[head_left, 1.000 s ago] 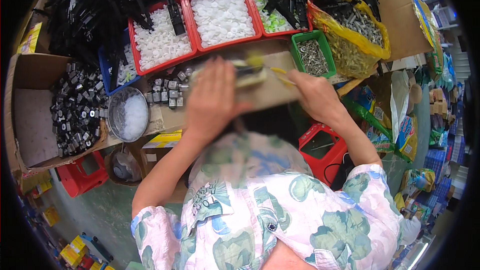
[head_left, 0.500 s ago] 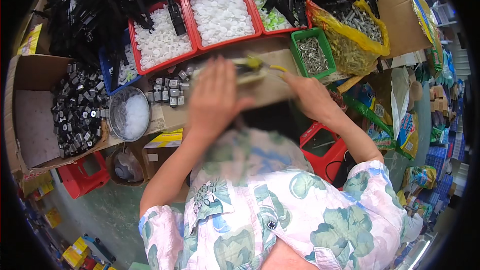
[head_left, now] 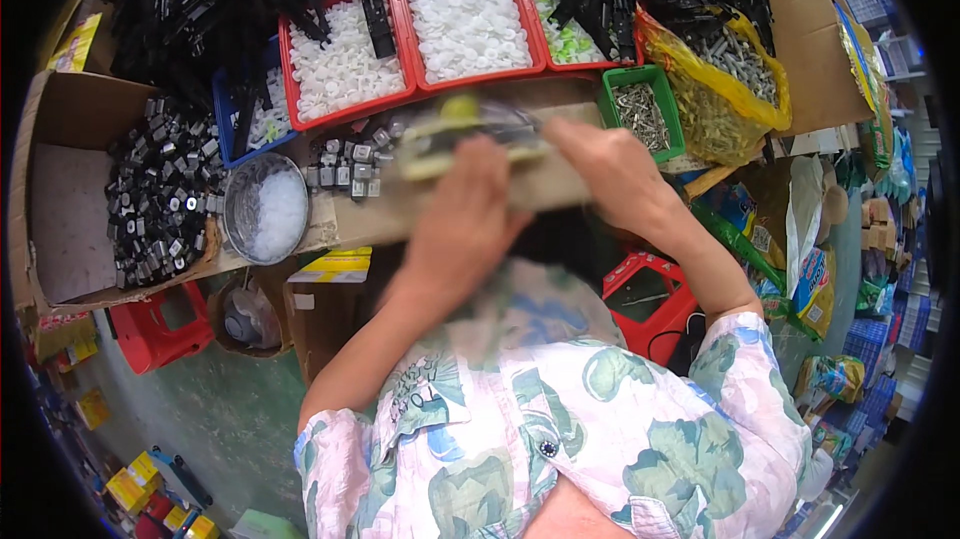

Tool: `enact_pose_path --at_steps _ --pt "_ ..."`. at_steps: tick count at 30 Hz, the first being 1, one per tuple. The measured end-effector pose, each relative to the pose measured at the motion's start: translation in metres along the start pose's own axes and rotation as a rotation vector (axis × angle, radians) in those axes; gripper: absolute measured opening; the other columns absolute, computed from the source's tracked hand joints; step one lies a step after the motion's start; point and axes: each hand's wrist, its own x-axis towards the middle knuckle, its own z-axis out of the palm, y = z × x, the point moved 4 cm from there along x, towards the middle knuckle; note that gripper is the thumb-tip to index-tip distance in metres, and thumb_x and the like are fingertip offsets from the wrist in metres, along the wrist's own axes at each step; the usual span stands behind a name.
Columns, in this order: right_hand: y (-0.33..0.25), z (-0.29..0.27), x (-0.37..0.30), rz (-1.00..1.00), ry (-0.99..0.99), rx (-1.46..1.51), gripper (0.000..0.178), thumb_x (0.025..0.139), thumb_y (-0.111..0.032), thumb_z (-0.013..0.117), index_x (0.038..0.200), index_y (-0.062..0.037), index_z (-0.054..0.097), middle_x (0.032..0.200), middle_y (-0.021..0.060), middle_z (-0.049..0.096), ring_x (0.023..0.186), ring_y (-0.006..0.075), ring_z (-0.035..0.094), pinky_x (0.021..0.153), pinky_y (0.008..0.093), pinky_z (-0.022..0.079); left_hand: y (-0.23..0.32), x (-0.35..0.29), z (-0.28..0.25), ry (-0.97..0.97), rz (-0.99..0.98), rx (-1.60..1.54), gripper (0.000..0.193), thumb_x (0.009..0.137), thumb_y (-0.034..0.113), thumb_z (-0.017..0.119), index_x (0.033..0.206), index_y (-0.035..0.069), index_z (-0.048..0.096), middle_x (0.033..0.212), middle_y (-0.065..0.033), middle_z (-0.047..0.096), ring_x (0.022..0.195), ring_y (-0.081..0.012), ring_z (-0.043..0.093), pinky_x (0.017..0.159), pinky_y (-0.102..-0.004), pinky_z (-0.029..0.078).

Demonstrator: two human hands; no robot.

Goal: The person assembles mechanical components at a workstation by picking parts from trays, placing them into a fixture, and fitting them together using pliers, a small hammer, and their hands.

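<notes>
On cardboard-topped bench (head_left: 385, 224), toward near edge: long fixture (head_left: 425, 154), pale yellow and black, badly blurred, with rounded yellow-green knob (head_left: 460, 109) at far side. Behind, along far edge: red plastic trays (head_left: 480, 77) of smooth white plastic pieces (head_left: 470, 29); to right, green rectangular bin (head_left: 672, 119) of slim shiny metal pins (head_left: 640, 114). To left: small blocky metal-and-black parts (head_left: 345, 167), then round metal bowl (head_left: 231, 209) of white granular material (head_left: 280, 207).

Open room: bare strip in front of fixture up to near edge; bare patch from knob rightward to bin.

Left hand (head_left: 468, 211): fingers extended against fixture's near side; cannot tell clasp from mere press. Right hand (head_left: 610, 167): fingers curled at right end; grip hidden, cannot tell.
</notes>
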Motion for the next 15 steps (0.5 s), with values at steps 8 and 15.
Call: enact_pose_path --at_steps 8,15 --pt "-0.003 0.013 0.01 -0.003 -0.178 -0.043 0.019 0.095 -0.019 0.061 0.094 -0.003 0.05 0.075 0.0199 0.064 0.07 0.0427 0.064 0.057 0.0505 0.05 0.004 -0.002 0.0 -0.016 -0.015 0.012 0.077 0.08 0.034 0.077 0.135 -0.013 0.049 0.144 -0.0279 0.046 0.131 -0.0397 0.048 0.108 -0.0424 0.042" --pt "0.006 0.021 0.002 -0.061 -0.089 0.012 0.02 0.096 -0.02 0.06 0.094 -0.0035 0.05 0.072 0.0201 0.062 0.069 0.0434 0.063 0.055 0.0495 0.049 0.002 -0.008 0.002 0.016 0.003 0.029 0.071 0.079 0.031 0.078 0.131 -0.011 0.054 0.142 -0.0259 0.05 0.12 -0.0372 0.054 0.101 -0.0417 0.046"
